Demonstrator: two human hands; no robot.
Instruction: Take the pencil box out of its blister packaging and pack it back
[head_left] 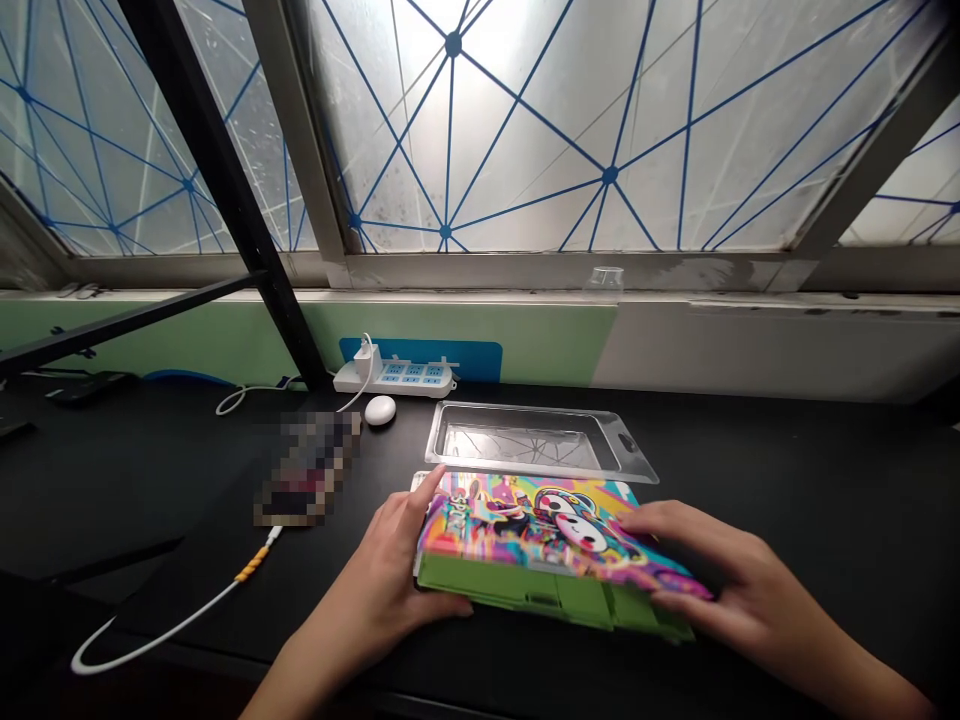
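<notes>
One colourful case (540, 535), left hand (386, 575) gripping its left end, right hand (724, 575) gripping its right end

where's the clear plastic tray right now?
Head view, centre: the clear plastic tray lies flat on the black desk, just behind the colourful case held by the left hand and right hand, right of the power strip.

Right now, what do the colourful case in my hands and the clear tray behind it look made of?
Colourful case: likely hard plastic, glossy printed top, matte green edge. Clear tray: thin moulded transparent plastic; the desk shows through and it reflects the window.
</notes>
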